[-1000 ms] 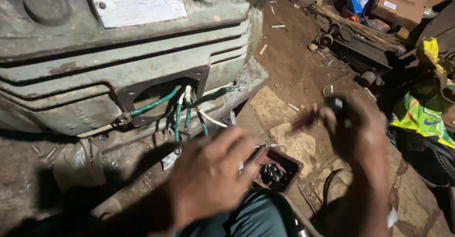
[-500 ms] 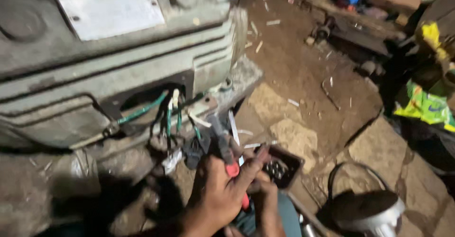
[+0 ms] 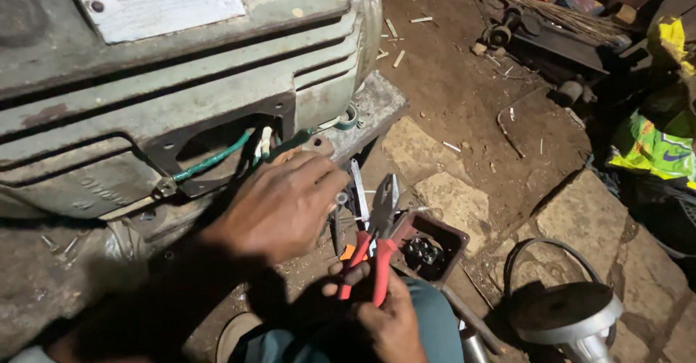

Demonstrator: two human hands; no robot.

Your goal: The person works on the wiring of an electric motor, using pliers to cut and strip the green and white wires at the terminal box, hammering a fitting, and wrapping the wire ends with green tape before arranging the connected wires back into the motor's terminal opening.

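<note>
Both hands [image 3: 279, 203] [image 3: 388, 319] curled, close together

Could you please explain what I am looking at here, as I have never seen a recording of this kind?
The picture comes from a camera worn on a person's head, looking down at their own two bare hands. In front of them stands a large grey-green ribbed metal machine housing with a pale plate screwed on top. Green wires come out of a dark rectangular opening in its side. The left hand rests by that opening, over the wire ends. The right hand holds red-handled pliers, jaws pointing up. Beside them on the dusty stone floor sits a small dark square box with round metal parts inside. At lower right lies a round grey metal tool head with a black cable.
</note>
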